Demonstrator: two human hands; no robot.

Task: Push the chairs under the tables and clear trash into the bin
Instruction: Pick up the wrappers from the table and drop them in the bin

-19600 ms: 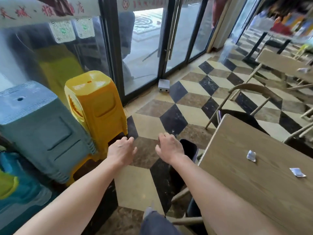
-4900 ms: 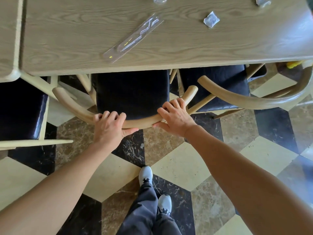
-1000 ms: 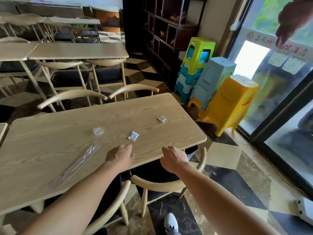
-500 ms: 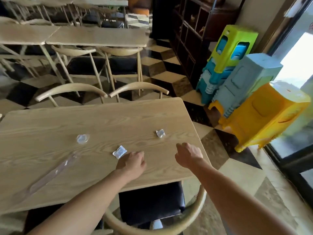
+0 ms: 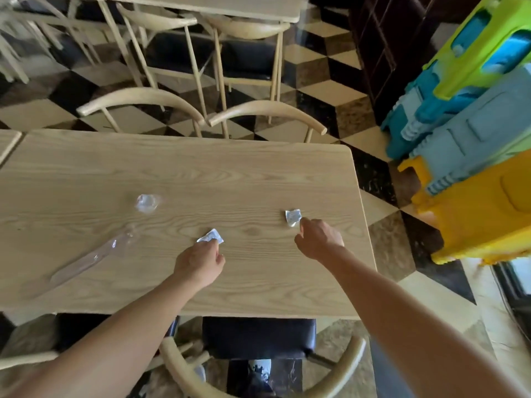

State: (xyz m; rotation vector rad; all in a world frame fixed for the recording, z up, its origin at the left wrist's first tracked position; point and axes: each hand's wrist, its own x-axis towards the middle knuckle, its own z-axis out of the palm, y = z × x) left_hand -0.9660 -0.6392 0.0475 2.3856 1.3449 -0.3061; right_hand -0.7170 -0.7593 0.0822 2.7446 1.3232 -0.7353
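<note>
Over the table (image 5: pixel 258 173), the left hand (image 5: pixel 198 262), fingers curled, touches the middle wrapper (image 5: pixel 210 237) at the table's centre. The right hand (image 5: pixel 319 239), curled too, meets the end wrapper (image 5: pixel 293 217) nearer its right end. Whether either has a pinch, I can't tell. Light scraps may skid off the table under a hasty grab, and the clear sleeve (image 5: pixel 92 257) at its left looks easy to miss.

head cam | worn on head | faces forward-down | close over table (image 5: pixel 258 173) | single view
</note>
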